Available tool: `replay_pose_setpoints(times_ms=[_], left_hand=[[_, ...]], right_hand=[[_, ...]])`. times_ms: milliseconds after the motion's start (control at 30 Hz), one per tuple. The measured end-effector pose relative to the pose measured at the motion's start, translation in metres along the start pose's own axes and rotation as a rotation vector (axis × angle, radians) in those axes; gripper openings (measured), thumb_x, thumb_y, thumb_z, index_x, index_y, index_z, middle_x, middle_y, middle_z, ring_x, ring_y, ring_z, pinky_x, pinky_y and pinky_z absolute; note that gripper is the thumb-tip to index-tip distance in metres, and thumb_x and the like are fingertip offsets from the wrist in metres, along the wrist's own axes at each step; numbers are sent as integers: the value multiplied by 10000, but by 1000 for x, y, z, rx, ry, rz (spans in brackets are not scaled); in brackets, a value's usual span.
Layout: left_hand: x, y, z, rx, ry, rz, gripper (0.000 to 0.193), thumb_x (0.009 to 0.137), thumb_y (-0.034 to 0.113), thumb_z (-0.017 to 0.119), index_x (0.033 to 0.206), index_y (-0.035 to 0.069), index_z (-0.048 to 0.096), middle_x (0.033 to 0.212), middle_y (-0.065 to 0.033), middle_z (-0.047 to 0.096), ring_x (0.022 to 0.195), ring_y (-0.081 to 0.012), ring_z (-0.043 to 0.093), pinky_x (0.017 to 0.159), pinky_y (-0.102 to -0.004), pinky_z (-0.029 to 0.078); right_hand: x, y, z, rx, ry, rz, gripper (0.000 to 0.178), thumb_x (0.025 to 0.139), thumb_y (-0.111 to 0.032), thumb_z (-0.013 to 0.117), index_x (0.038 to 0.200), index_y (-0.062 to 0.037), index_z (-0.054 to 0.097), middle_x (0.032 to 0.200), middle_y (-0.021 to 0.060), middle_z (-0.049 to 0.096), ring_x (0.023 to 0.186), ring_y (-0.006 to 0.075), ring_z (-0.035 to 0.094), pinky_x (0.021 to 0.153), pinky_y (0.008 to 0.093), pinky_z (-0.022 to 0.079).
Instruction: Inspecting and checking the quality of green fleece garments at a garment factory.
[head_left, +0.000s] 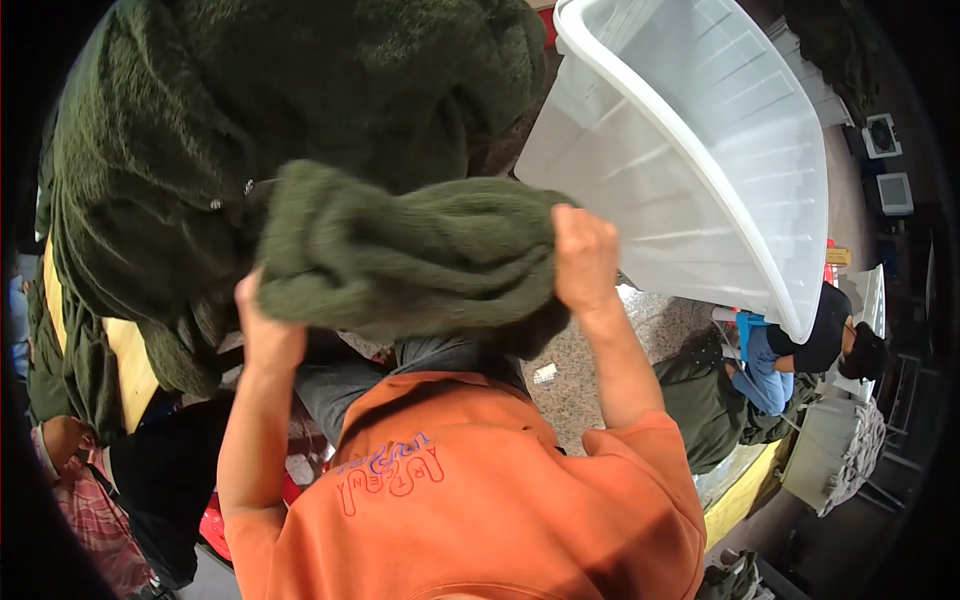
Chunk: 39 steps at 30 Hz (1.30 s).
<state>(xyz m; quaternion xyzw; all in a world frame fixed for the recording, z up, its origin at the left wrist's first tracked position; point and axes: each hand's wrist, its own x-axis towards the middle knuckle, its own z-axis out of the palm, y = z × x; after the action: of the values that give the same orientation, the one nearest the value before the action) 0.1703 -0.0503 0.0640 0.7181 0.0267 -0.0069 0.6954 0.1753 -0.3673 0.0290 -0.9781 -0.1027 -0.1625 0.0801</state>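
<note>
Green pile (330, 80): I see it heaped beyond the bundle, filling the upper left.
White bin (610, 130): right of the pile.
Fuzzy green bundle (420, 250): raised before the orange shirt (500, 490); I judge it soft, floppy, hardly fragile or slippery, its weight modest; I'd grasp thick folds at both ends.
Right hand (585, 255): clenched around the bundle's right end.
Left hand (268, 325): grasping its lower left, fingers partly hidden from me.

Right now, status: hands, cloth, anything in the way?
Left hand and right hand gripping green fuzzy cloth at opposite sides. Cloth bunched, held up between them. Possible obstacles: green fabric pile ahead, white bin ahead right.
</note>
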Motion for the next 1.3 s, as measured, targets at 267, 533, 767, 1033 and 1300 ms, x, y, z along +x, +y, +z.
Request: replay_pose_setpoints(times_ms=[267,533,767,1033,1300], left_hand=[[-13,-40,87,-354,-392,-435,281,732,-25,591,1005,30,546,890,-20,594,782,-105,555,621,-244,485],[-21,-83,79,-136,-281,-565,449,820,117,552,1209,-35,385,1016,-122,540,788,-156,573,614,-267,486],[13,-8,-26,392,314,165,392,672,106,669,1008,-27,519,843,-76,576,741,-153,565,674,-287,470],[102,69,-55,434,640,256,428,649,131,674,988,-30,469,850,-170,590,805,-278,577,747,-340,444],[-20,96,-45,79,309,363,171,675,63,641,644,-29,501,501,12,459,467,-35,405,399,-225,318]], right_hand=[[-53,37,-17,-414,-351,274,75,725,-34,472,777,-44,525,744,120,577,719,290,574,620,387,423],[-116,56,86,-298,-673,475,438,653,-174,649,1043,-68,480,1048,111,520,986,265,501,803,480,367],[-58,0,95,117,-891,157,603,657,-329,690,1141,-57,455,1068,185,514,975,339,527,807,409,443],[-13,-90,76,280,-776,-281,509,692,-266,652,1120,-40,494,1051,186,544,966,330,523,800,390,432],[-3,-125,12,861,-392,-128,586,678,-124,684,1193,-20,422,1070,174,517,909,284,554,749,318,460]])
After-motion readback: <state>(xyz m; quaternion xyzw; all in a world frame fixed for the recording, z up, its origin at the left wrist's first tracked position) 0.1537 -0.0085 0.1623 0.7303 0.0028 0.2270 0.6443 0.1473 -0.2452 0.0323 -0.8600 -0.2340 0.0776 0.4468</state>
